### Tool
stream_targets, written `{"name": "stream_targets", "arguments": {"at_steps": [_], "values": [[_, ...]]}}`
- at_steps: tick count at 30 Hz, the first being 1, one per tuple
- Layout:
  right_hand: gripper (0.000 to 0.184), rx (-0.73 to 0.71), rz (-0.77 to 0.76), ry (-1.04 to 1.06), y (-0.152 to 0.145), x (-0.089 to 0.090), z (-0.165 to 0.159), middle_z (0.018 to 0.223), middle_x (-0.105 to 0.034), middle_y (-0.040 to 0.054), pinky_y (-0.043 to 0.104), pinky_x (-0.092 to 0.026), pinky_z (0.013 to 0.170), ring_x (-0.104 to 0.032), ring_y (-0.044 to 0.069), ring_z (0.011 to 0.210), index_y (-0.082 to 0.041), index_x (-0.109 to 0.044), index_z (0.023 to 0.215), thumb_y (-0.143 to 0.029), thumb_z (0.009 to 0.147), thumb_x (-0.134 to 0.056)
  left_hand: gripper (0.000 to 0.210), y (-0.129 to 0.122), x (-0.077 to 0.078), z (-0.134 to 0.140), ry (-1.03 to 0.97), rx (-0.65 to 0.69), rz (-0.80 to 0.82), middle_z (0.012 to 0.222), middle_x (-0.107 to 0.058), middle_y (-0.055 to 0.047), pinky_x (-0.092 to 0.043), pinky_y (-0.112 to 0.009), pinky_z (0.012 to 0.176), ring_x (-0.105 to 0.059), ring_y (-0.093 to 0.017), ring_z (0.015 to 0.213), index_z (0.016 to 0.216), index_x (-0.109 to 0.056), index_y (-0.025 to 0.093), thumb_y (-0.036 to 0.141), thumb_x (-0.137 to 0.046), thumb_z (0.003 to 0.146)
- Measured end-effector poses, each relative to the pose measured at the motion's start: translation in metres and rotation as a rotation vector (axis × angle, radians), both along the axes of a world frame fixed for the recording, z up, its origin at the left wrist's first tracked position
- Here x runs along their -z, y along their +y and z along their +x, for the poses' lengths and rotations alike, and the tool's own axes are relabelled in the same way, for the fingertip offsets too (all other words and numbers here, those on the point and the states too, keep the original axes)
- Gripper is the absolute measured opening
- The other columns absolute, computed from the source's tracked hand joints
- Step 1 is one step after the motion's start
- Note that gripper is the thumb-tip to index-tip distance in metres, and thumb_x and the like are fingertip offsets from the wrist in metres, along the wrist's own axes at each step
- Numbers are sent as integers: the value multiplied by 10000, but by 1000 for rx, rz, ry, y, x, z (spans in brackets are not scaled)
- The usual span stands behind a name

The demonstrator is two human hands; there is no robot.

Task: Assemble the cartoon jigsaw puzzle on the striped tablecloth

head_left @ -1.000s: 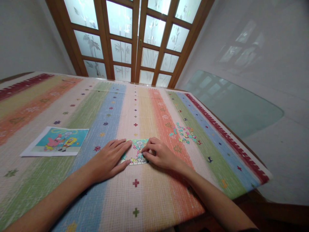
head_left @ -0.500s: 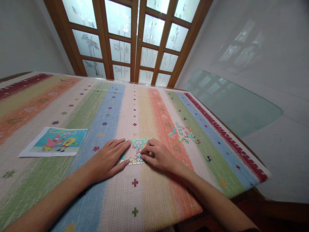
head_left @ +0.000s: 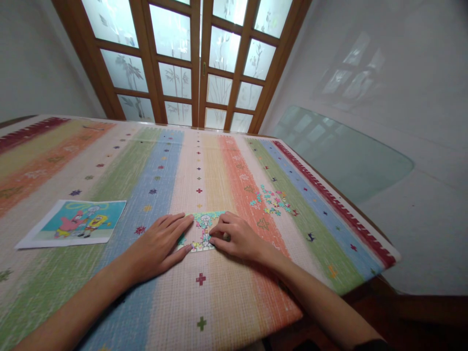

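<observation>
A partly assembled jigsaw puzzle [head_left: 205, 222] lies on the striped tablecloth in front of me, with a pale cartoon figure in its middle. My left hand [head_left: 163, 243] rests flat over its left side, fingers spread, the thumb along the lower edge. Over the right side, my right hand [head_left: 232, 235] has thumb and index finger pinched at a small jigsaw piece, mostly covered by the fingertips. Whether that piece is seated among the others I cannot tell. Both hands hide the puzzle's outer parts.
Several loose jigsaw pieces [head_left: 273, 201] are scattered to the right, beyond my right hand. A printed cartoon picture [head_left: 82, 222] on white paper lies to the left. The tablecloth [head_left: 219, 302] covers the table, whose edge drops off at the lower right.
The whole view has shifted slightly, so things sit a little further left. Both hands keep nearly the same place on the puzzle; the right fingertips stay pinched.
</observation>
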State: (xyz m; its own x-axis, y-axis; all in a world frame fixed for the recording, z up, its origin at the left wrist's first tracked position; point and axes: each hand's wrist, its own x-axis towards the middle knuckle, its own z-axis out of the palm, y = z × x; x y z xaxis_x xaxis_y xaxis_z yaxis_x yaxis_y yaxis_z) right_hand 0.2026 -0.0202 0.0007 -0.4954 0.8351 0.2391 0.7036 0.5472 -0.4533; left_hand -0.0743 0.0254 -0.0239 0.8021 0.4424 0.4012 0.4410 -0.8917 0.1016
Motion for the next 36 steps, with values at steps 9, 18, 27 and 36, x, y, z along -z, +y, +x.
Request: {"name": "stream_targets", "arguments": {"at_steps": [9,18,27,36], "values": [[117,-44,-28,10,2,-4,3,898,-669,64,317,-461,789,-590,187,861,-174,-763,966,-255,957,-678,563,2,0,-1,-10,-6,-25,1436,-631,-141,-482,-484,1100,-590,-318,1315,1539,-416,194,465,-470,1049],[96,-49,-4,19,-1,2,0,862,-657,55,312,-456,789,-585,191,862,-179,-749,948,-217,952,-662,538,2,-2,1,-19,0,20,1407,-644,-148,-501,-467,1070,-609,-308,1281,1501,-441,170,456,-484,1048],[152,-85,-1,42,1,-6,6,1003,-677,95,358,-507,882,-613,207,957,-165,-743,1035,-274,968,-661,552,2,0,0,-16,-7,-2,1424,-629,-149,-488,-487,1091,-598,-316,1294,1522,-408,194,471,-478,1049],[937,-9,-184,36,5,-22,51,1493,-548,160,487,-409,1180,-515,314,1377,-226,-456,1544,-411,745,-908,610,2,-3,-1,-22,15,-31,1476,-597,-141,-487,-496,1094,-607,-319,1293,1590,-311,237,451,-487,1047]]}}
